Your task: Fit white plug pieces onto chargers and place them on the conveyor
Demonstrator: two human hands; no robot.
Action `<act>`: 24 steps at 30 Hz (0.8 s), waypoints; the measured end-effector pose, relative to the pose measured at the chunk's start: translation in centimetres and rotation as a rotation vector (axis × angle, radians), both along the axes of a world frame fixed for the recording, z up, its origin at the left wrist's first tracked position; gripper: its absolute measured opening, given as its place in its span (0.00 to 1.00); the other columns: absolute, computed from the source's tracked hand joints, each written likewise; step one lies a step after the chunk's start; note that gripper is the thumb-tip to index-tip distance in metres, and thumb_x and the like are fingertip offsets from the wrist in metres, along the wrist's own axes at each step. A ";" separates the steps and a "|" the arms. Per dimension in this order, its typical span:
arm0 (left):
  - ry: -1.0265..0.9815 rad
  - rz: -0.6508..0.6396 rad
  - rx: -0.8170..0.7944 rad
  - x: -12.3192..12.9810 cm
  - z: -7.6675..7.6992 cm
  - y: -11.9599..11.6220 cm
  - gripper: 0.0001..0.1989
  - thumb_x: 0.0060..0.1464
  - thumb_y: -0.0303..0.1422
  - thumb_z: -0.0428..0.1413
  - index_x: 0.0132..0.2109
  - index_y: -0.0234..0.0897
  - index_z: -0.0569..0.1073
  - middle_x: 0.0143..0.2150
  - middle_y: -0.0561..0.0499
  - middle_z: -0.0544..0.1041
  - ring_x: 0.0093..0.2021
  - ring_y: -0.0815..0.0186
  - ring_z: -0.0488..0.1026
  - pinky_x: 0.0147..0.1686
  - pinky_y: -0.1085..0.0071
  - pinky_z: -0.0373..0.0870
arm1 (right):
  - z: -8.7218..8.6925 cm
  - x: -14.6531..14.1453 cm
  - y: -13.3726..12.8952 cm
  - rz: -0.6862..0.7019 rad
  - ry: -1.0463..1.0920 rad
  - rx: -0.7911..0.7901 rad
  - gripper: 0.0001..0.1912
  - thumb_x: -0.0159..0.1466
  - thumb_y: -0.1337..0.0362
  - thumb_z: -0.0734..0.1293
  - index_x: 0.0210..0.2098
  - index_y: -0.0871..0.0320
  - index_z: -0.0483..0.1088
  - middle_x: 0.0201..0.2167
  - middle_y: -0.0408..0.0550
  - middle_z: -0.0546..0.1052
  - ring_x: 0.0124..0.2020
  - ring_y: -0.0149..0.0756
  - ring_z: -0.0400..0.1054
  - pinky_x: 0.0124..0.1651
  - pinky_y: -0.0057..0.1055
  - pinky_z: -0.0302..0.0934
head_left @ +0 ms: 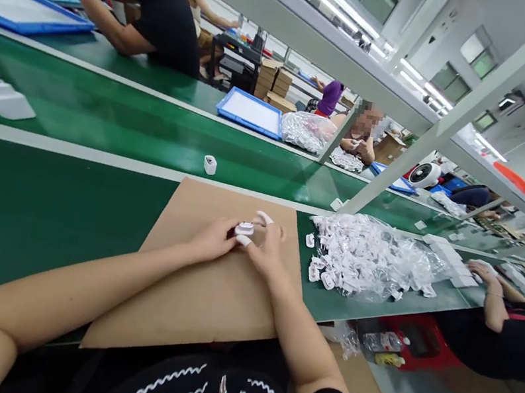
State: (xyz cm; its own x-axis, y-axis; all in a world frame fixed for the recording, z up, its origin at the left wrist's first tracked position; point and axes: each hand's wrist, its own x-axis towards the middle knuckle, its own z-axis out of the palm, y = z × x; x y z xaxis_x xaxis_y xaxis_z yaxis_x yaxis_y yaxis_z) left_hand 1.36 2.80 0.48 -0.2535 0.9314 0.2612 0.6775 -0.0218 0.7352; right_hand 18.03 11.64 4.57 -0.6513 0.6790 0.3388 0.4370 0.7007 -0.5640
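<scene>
Over a brown cardboard sheet (206, 294), a small white plug piece (244, 228) is held between my two hands. My left hand (216, 239) has its fingers closed on the piece's left side. My right hand (267, 243), with white covers on the thumb and a fingertip, touches the piece with its thumb from the right; its index finger curves above. To the right of the cardboard lies a heap of white plug parts (358, 256) on and in clear plastic.
A green conveyor belt (152, 131) runs beyond the cardboard, carrying a white adapter (7, 100) and a small white housing (210, 165). A slanted metal post (398, 165) stands behind the heap. Co-workers sit opposite and at the right; blue trays (251, 113) lie across.
</scene>
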 end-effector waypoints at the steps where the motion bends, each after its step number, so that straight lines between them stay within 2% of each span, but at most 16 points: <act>1: -0.024 0.018 -0.010 -0.5 0.1 0.6 0.15 0.61 0.43 0.55 0.49 0.41 0.77 0.48 0.42 0.82 0.48 0.49 0.78 0.48 0.56 0.73 | 0.3 0.8 0.5 -0.061 -0.029 0.071 0.31 0.64 0.57 0.70 0.64 0.55 0.64 0.61 0.59 0.75 0.65 0.52 0.65 0.70 0.53 0.47; 3: -0.058 0.094 -0.038 -2.2 0.5 2.3 0.18 0.61 0.47 0.56 0.51 0.41 0.76 0.49 0.43 0.82 0.48 0.50 0.78 0.47 0.59 0.73 | 0.8 2.5 2.1 -0.278 -0.105 0.178 0.32 0.65 0.55 0.70 0.64 0.62 0.64 0.64 0.70 0.69 0.68 0.63 0.58 0.68 0.60 0.47; 5: -0.041 0.212 -0.083 -4.8 1.1 4.5 0.22 0.61 0.48 0.57 0.54 0.39 0.75 0.51 0.41 0.82 0.48 0.49 0.78 0.45 0.59 0.72 | 1.1 4.0 3.8 -0.534 -0.220 0.173 0.25 0.65 0.61 0.69 0.58 0.66 0.69 0.62 0.78 0.68 0.67 0.71 0.58 0.64 0.65 0.49; 7: 0.029 0.334 -0.128 -7.7 1.9 7.1 0.24 0.61 0.48 0.56 0.55 0.36 0.75 0.52 0.37 0.81 0.49 0.45 0.78 0.44 0.59 0.70 | 1.0 5.1 5.3 -0.705 -0.358 0.077 0.18 0.64 0.70 0.67 0.53 0.68 0.72 0.57 0.80 0.70 0.62 0.70 0.63 0.60 0.63 0.52; 8: 0.067 0.388 -0.144 -9.2 2.3 8.4 0.24 0.61 0.48 0.56 0.56 0.35 0.75 0.52 0.35 0.81 0.49 0.44 0.77 0.44 0.58 0.70 | 0.9 5.5 5.9 -0.740 -0.415 0.030 0.17 0.63 0.73 0.66 0.51 0.67 0.72 0.56 0.78 0.70 0.59 0.68 0.65 0.59 0.61 0.54; 12: 0.120 0.532 -0.224 -13.3 3.2 12.6 0.23 0.60 0.46 0.57 0.54 0.33 0.75 0.49 0.34 0.81 0.51 0.41 0.77 0.47 0.56 0.69 | -0.1 6.1 7.5 -0.650 -0.465 -0.016 0.20 0.62 0.78 0.62 0.52 0.63 0.71 0.54 0.69 0.73 0.53 0.57 0.71 0.55 0.49 0.61; 15: 0.138 0.583 -0.254 -13.6 3.5 13.4 0.27 0.56 0.46 0.61 0.55 0.30 0.74 0.53 0.30 0.79 0.58 0.37 0.72 0.54 0.50 0.67 | -0.7 6.3 8.2 -0.571 -0.352 -0.036 0.20 0.59 0.77 0.63 0.50 0.60 0.70 0.49 0.62 0.74 0.47 0.50 0.72 0.50 0.42 0.64; 18: 0.220 0.666 -0.029 -13.1 3.8 11.9 0.36 0.56 0.47 0.61 0.64 0.27 0.67 0.68 0.30 0.67 0.69 0.35 0.59 0.64 0.43 0.57 | -1.0 6.3 8.6 -0.538 -0.220 -0.046 0.18 0.58 0.76 0.63 0.47 0.58 0.71 0.48 0.58 0.74 0.42 0.45 0.71 0.47 0.40 0.65; 21: 0.183 0.838 0.230 -14.5 4.0 9.4 0.40 0.61 0.54 0.53 0.69 0.28 0.62 0.76 0.36 0.54 0.73 0.30 0.47 0.64 0.31 0.45 | -1.1 5.8 8.6 -0.508 -0.180 -0.048 0.15 0.61 0.74 0.63 0.46 0.59 0.72 0.50 0.59 0.72 0.42 0.44 0.71 0.48 0.39 0.66; 23: 0.069 0.914 0.211 -16.9 3.7 7.9 0.45 0.54 0.61 0.53 0.66 0.30 0.67 0.76 0.36 0.56 0.73 0.23 0.46 0.61 0.26 0.46 | -1.1 5.3 8.6 -0.506 -0.162 -0.073 0.14 0.61 0.70 0.66 0.47 0.60 0.72 0.52 0.59 0.71 0.44 0.45 0.71 0.51 0.39 0.66; 24: 0.006 0.876 0.133 -18.2 3.5 7.2 0.47 0.47 0.64 0.56 0.63 0.31 0.70 0.73 0.34 0.61 0.71 0.20 0.49 0.60 0.25 0.49 | -1.1 5.1 8.7 -0.511 -0.142 -0.092 0.14 0.61 0.69 0.68 0.47 0.60 0.71 0.52 0.58 0.72 0.45 0.45 0.71 0.52 0.40 0.66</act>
State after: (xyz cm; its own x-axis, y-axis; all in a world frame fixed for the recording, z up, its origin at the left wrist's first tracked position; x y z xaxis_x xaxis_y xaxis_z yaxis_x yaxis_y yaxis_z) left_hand -16.85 10.04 4.00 -0.8598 0.3653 0.3569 0.4945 0.4213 0.7602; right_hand 23.09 20.37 3.49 -0.2648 0.9444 0.1951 0.7862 0.3285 -0.5235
